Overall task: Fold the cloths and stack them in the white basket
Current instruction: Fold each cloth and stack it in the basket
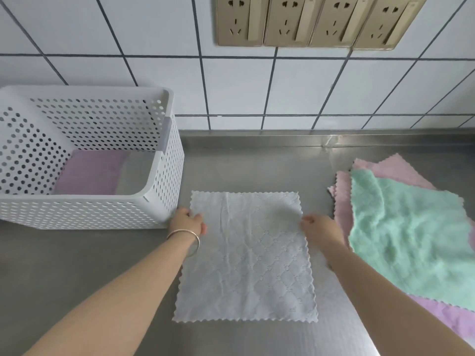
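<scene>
Grey-blue cloth (245, 258) lies flat and unfolded on the steel counter (90, 265), centre of the view, zigzag edges all round, a few creases down its left half.

Left hand (187, 222) is at the cloth's left edge, near the far corner. Fingers are curled over the edge and look to be pinching it; thumb side sits on top of the fabric. Metal bracelet (186, 238) on that wrist.

Right hand (320, 228) is at the cloth's right edge, roughly level with the left one. Fingertips are bunched on the edge, looks like a pinch too, though the underside of the grip is hidden. Both forearms reach in from the near side, one on each side of the cloth.

White basket (164, 176) stands on the counter to the left, against the tiled wall (244, 86), its near right corner just beside the left hand. Perforated sides, solid rim. One folded purple cloth (90, 173) lies flat on its floor, toward the left side.

Right of the grey-blue cloth: a loose pile of unfolded cloths. Green cloth (411, 235) on top, rumpled. Pink cloths (390, 168) stick out behind and to the left of it; a purple one (444, 314) shows under its near edge. The right forearm crosses the pile's left margin.

Row of beige wall sockets (308, 21) above, on the tiles.
</scene>
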### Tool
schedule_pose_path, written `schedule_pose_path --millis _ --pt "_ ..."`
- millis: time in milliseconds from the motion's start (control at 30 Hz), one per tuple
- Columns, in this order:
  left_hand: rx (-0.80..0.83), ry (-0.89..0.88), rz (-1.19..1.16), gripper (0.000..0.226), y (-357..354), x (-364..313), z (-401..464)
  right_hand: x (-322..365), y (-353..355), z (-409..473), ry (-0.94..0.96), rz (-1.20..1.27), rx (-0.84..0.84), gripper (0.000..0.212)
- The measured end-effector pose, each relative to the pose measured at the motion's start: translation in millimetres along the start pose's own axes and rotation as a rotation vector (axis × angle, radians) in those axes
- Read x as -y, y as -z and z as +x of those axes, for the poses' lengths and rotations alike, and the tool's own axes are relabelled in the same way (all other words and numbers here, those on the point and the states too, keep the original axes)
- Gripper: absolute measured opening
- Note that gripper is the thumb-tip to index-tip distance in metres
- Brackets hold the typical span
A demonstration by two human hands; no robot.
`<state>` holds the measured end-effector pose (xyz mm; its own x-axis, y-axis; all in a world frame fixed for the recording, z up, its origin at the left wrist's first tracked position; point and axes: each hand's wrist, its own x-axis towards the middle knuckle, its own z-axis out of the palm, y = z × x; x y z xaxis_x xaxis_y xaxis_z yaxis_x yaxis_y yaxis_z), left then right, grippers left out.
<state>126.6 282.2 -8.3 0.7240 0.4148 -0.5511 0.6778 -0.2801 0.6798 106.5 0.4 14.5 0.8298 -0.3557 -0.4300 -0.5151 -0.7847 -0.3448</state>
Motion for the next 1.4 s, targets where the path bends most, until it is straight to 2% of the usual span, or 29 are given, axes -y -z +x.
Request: schedule_pose_path --millis 67,167,333,500,767,833,867,933,1033,1100,1200,1267,1400 --pt "-0.119 0.036 0.007 0.021 -12.2 -10.3 14.9 6.5 -3.8 14.7 -0.105 0.049 0.029 0.027" --pt "-0.221 0.039 0.143 0.026 -23.1 -15.5 37.7 9.4 -10.4 32.0 -0.225 0.102 -0.023 0.024" --pt "-0.224 0.07 0.283 0.024 -20.6 -19.0 48.7 16.9 -19.1 42.9 -0.208 0.082 -0.08 0.02" --pt "-0.295 0.002 0.443 0.027 -25.3 -15.3 42.2 19.4 -19.2 41.3 -0.15 -0.015 -0.131 0.022" --pt "-0.341 0.035 0.334 0.033 -25.0 -16.1 30.7 20.1 -22.9 38.2 -0.171 -0.017 -0.192 0.022" --pt "-0.329 0.04 0.239 0.029 -22.8 -19.3 26.2 21.7 -24.4 36.1 -0.172 -0.009 -0.202 0.021" --pt "-0.33 0.013 0.209 0.027 -22.3 -20.8 20.8 24.2 -25.3 33.1 -0.163 -0.008 -0.216 0.02" --pt "-0.337 -0.158 0.311 0.03 -24.0 -19.4 7.0 28.2 -30.3 22.5 -0.051 -0.083 -0.263 0.027" --pt "-0.245 -0.623 0.696 0.036 -34.7 4.4 -21.1 39.2 -56.8 -11.4 0.266 -0.238 -0.286 0.041" --pt "-0.14 -0.827 0.83 0.04 -47.3 30.8 -41.9 44.4 -82.8 -42.0 0.463 -0.237 -0.266 0.045" --pt "-0.006 -0.89 0.967 0.049 -55.4 74.7 -60.3 33.9 -116.3 -77.1 0.584 -0.233 -0.154 0.048" --pt "-0.025 -0.915 1.01 0.054 -48.2 96.6 -60.4 16.7 -126.9 -88.3 0.594 -0.256 -0.126 0.049" --pt "-0.049 -0.894 1.031 0.06 -22.3 114.6 -55.6 -24.2 -125.5 -91.4 0.569 -0.315 -0.184 0.055"
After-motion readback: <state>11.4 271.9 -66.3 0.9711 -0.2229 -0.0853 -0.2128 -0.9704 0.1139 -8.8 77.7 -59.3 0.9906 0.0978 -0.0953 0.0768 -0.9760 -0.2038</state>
